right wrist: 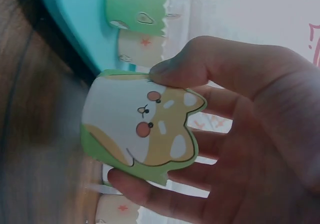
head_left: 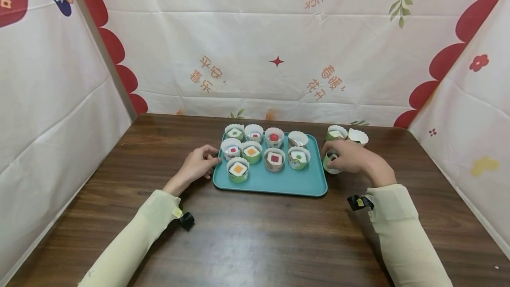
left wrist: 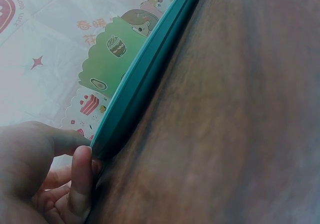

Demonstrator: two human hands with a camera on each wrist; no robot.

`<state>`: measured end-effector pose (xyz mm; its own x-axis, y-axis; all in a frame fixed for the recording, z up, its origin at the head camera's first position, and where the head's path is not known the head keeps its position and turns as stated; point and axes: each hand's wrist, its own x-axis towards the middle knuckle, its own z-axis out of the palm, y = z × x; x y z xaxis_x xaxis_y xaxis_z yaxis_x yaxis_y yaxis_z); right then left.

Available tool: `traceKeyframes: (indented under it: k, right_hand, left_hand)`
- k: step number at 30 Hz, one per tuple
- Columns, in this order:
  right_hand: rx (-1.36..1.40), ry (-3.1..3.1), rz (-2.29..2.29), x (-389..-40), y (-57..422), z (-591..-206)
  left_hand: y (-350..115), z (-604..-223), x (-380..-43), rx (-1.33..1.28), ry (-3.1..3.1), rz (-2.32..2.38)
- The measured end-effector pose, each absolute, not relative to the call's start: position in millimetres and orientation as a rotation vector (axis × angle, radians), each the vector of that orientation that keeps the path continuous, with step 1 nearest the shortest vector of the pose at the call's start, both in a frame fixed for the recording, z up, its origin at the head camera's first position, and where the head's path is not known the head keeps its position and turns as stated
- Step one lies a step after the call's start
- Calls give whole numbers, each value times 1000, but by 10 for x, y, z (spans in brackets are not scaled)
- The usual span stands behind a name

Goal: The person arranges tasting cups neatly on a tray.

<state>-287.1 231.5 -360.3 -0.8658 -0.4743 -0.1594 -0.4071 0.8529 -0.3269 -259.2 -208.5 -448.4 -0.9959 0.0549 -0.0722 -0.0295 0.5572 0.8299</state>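
Note:
A teal tray (head_left: 275, 183) lies on the table, bearing several scalloped paper baking cups, some of them with a small square or round piece inside. At the tray's left edge, my left hand (head_left: 197, 163) pinches the rim between thumb and finger, as the left wrist view shows. Just off the tray's right side, my right hand (head_left: 354, 158) holds a green paper baking cup (right wrist: 142, 119) printed with a cartoon animal face, its thumb on one side and fingers on the other. What the held cup contains is mostly hidden under the hand in the head view.
Behind my right hand stand a green baking cup (head_left: 336, 133) and a white-rimmed one (head_left: 358, 136). On the tray, the back-right cup (head_left: 298, 139) shows only its white inside. A printed cloth (head_left: 255, 56) hangs along the back and sides of the brown table (head_left: 239, 238).

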Motion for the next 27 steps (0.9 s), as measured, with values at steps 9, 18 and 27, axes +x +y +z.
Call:
traceKeyframes:
  k: [9, 18, 27]
  right_hand:
    - [-725, 2929, -556, -2813, 2310, -3545]
    - [-823, 3022, -561, -2777, 2223, -3482]
    - [-862, 3027, -601, -2737, 2135, -3477]
  left_hand:
    - [-2107, -4494, -2568, 9, 2661, 1449]
    - [-2126, -4514, -2557, 22, 2648, 1464]
    - [-2096, -4470, -2570, 40, 2647, 1465]
